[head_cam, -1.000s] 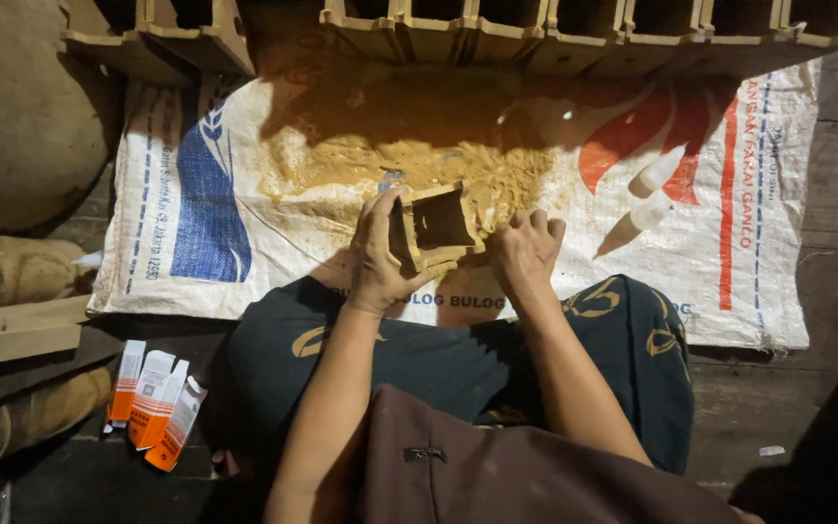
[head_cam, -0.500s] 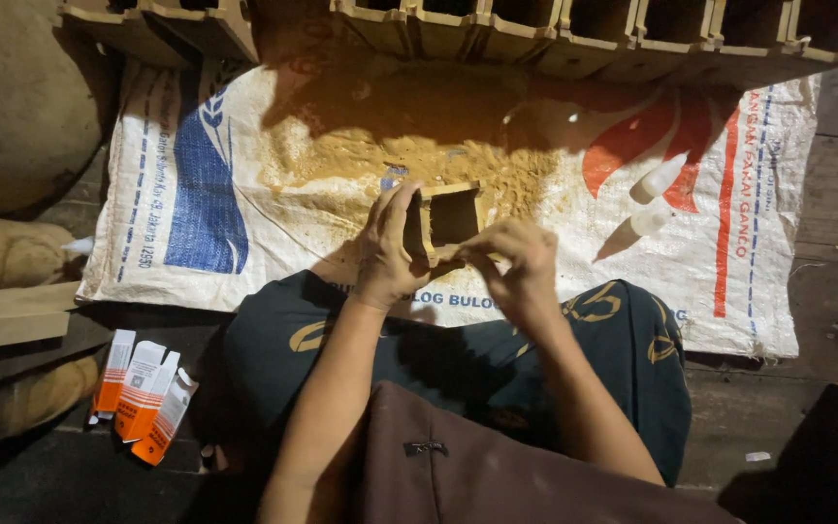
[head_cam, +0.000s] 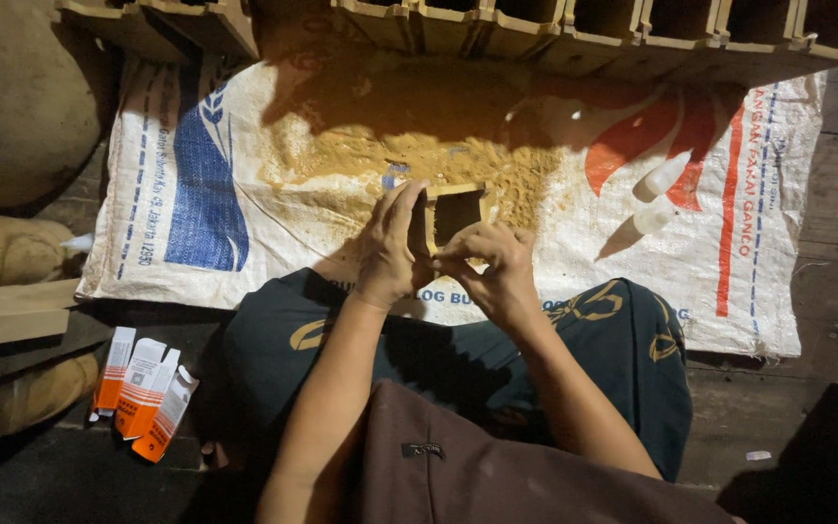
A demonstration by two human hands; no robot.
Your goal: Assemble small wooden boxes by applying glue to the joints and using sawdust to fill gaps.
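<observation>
I hold a small open wooden box frame [head_cam: 458,209] up in front of me over a printed woven sack [head_cam: 244,194]. My left hand [head_cam: 392,243] grips its left side, fingers wrapped on the edge. My right hand [head_cam: 492,267] holds the lower front edge, fingertips pinched at the frame's bottom left corner. A heap of yellowish sawdust [head_cam: 429,160] lies on the sack just beyond the box. My knees in dark trousers sit below my hands.
A row of similar open wooden boxes [head_cam: 594,29] lines the far edge of the sack. Two white bottles [head_cam: 657,199] lie on the sack at right. Several orange-and-white cartons [head_cam: 143,393] lie on the floor at lower left, near wooden logs [head_cam: 12,252].
The box has been turned and raised slightly, and my right hand has shifted left from its right side to its lower front edge. The view has drifted a little.
</observation>
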